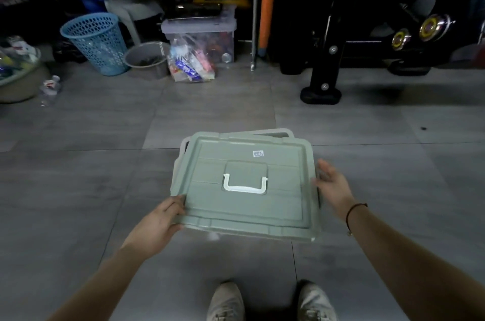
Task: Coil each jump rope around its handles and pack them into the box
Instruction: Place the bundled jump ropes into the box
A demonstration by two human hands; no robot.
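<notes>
**We hold the green lid point(236, 210)**

Our left hand point(157, 221) pinches the lid's near corner, thumb on top. Our right hand point(333, 184) touches its side, fingers loose and straight. The box point(275, 133) peeks out under the lid. Far back stands a blue basket point(97, 42).

The lid point(244, 181) you hold hides the box point(271, 132) except a strip of rim. Its sticker point(258, 154) is too small to read. The bottom edge cuts off your shoes point(227, 302).
</notes>
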